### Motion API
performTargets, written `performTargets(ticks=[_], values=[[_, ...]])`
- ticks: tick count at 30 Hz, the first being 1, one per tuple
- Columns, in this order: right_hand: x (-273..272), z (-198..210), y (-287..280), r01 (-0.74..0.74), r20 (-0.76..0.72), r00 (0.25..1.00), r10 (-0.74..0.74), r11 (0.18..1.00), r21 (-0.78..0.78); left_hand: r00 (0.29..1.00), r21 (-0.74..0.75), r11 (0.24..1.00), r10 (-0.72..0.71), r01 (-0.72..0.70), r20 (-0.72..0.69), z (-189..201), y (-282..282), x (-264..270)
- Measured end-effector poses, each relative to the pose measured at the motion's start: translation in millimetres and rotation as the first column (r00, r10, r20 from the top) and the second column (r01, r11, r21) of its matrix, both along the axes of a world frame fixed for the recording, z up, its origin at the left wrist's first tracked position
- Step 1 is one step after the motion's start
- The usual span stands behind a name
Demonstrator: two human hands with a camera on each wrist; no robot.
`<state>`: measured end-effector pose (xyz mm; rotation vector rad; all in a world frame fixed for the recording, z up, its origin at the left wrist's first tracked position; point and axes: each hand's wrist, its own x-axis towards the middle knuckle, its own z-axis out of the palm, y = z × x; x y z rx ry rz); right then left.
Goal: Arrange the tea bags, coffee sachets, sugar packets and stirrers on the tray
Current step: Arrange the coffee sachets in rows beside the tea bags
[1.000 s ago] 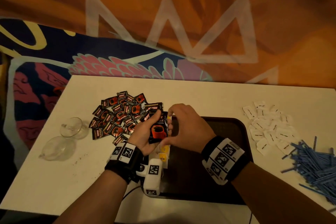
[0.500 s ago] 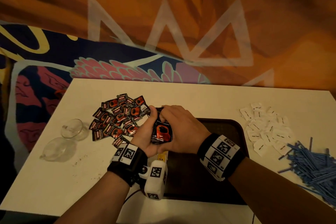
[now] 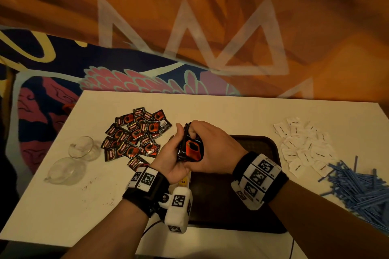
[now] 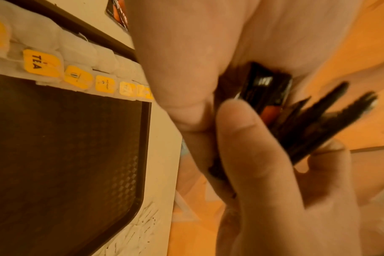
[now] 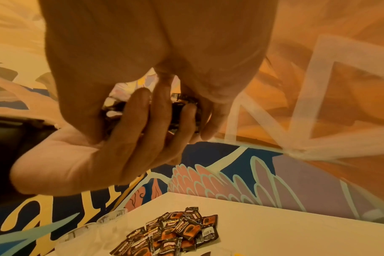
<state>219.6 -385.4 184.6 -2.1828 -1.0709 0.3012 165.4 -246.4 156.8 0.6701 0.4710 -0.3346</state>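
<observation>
Both hands hold one stack of black-and-red coffee sachets [image 3: 190, 149] upright above the left edge of the dark tray [image 3: 248, 212]. My left hand [image 3: 170, 160] cups the stack from the left; my right hand [image 3: 210, 149] wraps it from the right and top. In the left wrist view the stack [image 4: 272, 104] fans out between the fingers. A row of tea bags [image 4: 81, 76] with yellow tags lines the tray's edge. More coffee sachets [image 3: 136, 134] lie heaped on the table to the left. White sugar packets [image 3: 303, 145] and blue stirrers [image 3: 362, 187] lie right of the tray.
Two clear glass cups [image 3: 82, 147] lie at the left side of the white table [image 3: 231, 111]. A painted orange and blue wall stands behind the table. A thin cable [image 3: 291, 248] runs off the near edge.
The hands have closed around the stack of sachets and lifted it slightly, and the right hand now covers its top. The head view has shifted a little.
</observation>
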Motion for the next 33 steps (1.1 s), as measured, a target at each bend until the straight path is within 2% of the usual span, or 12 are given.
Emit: performTargets(ticks=[4,7,9,10,12,14,16,19,21,26,33], values=[[2,-6,-6,-0.069,0.025,0.997,0.071,0.994,-0.088,0.998,-0.047,0.998,-0.034,0.032,-0.060,0,5,0],[4,-12,-7,-0.090,0.031,0.995,0.097,0.981,-0.170,0.996,0.007,0.999,-0.051,0.051,-0.069,4,3,0],[5,-16,-11,-0.074,-0.038,0.997,0.067,0.973,-0.220,0.997,0.070,0.996,-0.042,0.047,-0.065,2,0,1],[4,-17,-13,-0.055,-0.117,0.993,0.032,0.979,-0.197,0.997,0.104,0.994,-0.026,0.033,-0.072,-1,-1,2],[0,-21,-15,0.052,-0.280,0.958,-0.060,0.998,-0.037,0.997,0.147,0.989,0.030,-0.019,-0.075,-5,0,4],[-3,-28,-12,0.260,-0.366,0.907,-0.211,0.961,0.091,0.992,0.231,0.969,0.108,-0.090,-0.068,-11,1,6],[-2,-36,-8,0.421,-0.460,0.820,-0.341,0.904,0.080,0.984,0.302,0.941,0.176,-0.156,-0.039,-12,-2,8],[3,-50,-4,0.478,-0.573,0.717,-0.398,0.878,-0.012,0.969,0.376,0.900,0.246,-0.219,-0.025,-20,-5,11],[6,-55,-4,0.493,-0.580,0.700,-0.416,0.870,-0.028,0.963,0.370,0.903,0.261,-0.216,-0.075,-26,-4,14],[8,-66,-3,0.494,-0.589,0.680,-0.436,0.867,-0.070,0.948,0.226,0.957,0.229,-0.179,-0.219,-32,-3,17],[1,-79,-8,0.479,-0.625,0.653,-0.428,0.873,-0.097,0.910,0.346,0.926,0.268,-0.153,-0.317,-47,7,14]])
